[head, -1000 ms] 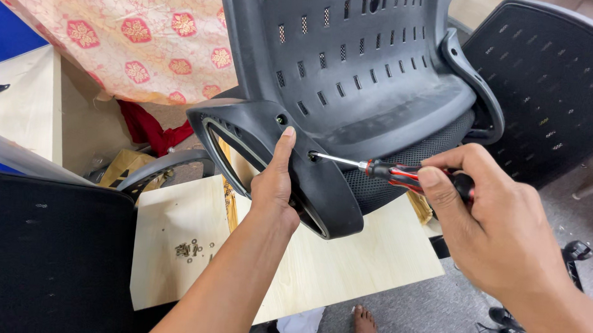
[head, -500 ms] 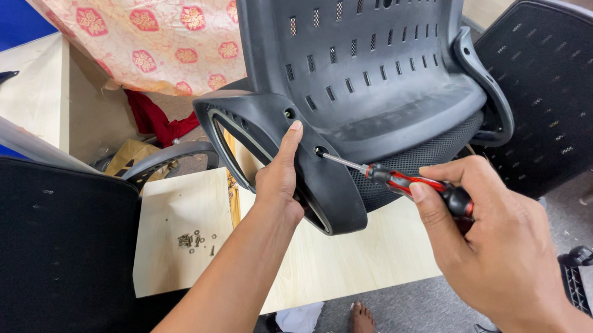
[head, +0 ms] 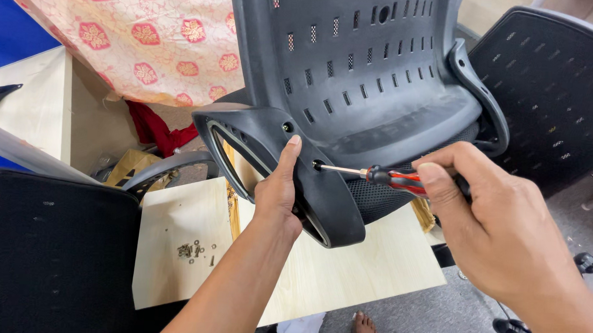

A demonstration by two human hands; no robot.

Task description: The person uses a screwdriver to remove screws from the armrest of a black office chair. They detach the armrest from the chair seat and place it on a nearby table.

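A pale wooden board lies over grey carpet below you, with a red-and-cream patterned cloth hung behind. Your right hand has its fingers curled tight around the red-and-black handle of a screwdriver, thumb pressed along the top; just left of those fingers the thin metal shaft runs level to a screw hole in the black plastic armrest, its tip seated in the hole. Your left hand clasps that armrest from the front, thumb stretched upward along its face just beside the hole, the other fingers wrapped behind the loop where you cannot see them. Above both hands rises the slotted black chair back, joined to the armrest, with the mesh seat tucked under the screwdriver. Down and left of your left wrist, a small heap of screws and washers sits on the board. Another black chair back stands beyond your right hand, and a dark panel lies far left.
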